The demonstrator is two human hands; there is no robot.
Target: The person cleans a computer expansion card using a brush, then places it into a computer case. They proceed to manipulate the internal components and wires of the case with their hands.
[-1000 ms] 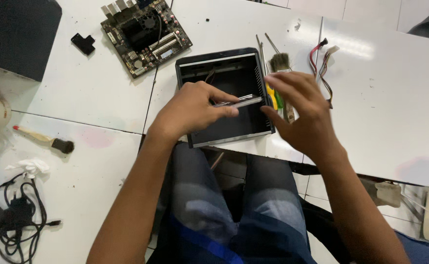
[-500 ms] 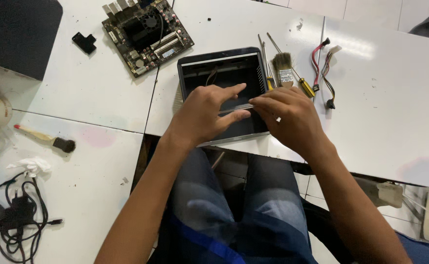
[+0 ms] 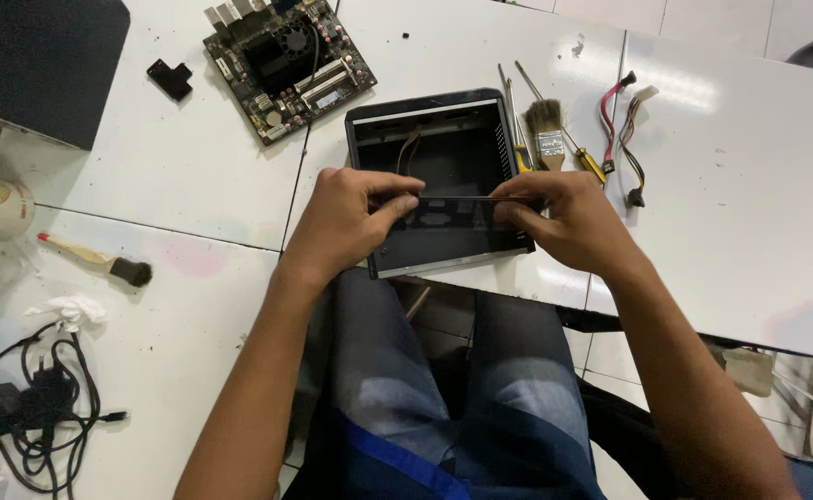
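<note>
The person's left hand point(image 3: 346, 222) and right hand point(image 3: 569, 218) each pinch one end of a thin, flat metal strip point(image 3: 457, 197), fingers pressed together on it, holding it level across the open black rectangular computer case point(image 3: 436, 181). The case rests on the white table point(image 3: 175, 176) at its near edge, above the person's lap. Just right of the case lie a bristle paintbrush point(image 3: 547, 137), yellow-handled screwdrivers point(image 3: 592, 165) and red and yellow cables point(image 3: 621, 130). A green circuit board point(image 3: 286, 69) sits up-left of the case.
</note>
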